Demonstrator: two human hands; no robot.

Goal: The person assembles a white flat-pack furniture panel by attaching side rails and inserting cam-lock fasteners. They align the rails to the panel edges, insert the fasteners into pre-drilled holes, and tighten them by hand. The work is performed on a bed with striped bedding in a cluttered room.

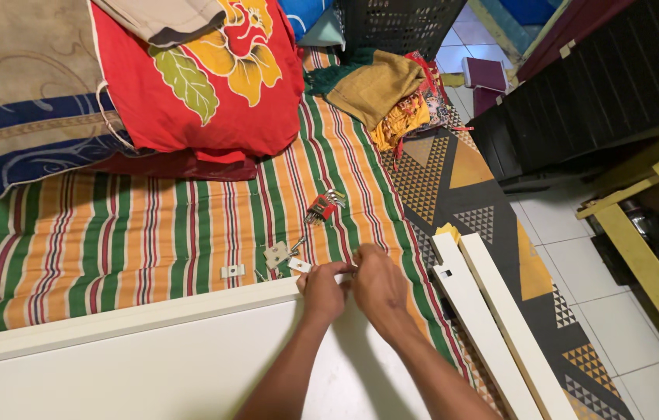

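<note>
A large white board lies across the striped mattress in front of me. My left hand rests on its far right corner, fingers curled around the edge. My right hand is beside it, fingers pinched at the same corner on something too small to make out. Just beyond the corner lie small metal brackets and another bracket. A red-handled set of hex keys lies farther up the mattress.
Two white slats lie on a patterned rug to the right. Red floral pillow and blue pillow sit at the back. A black basket, folded cloths and a yellow frame stand around.
</note>
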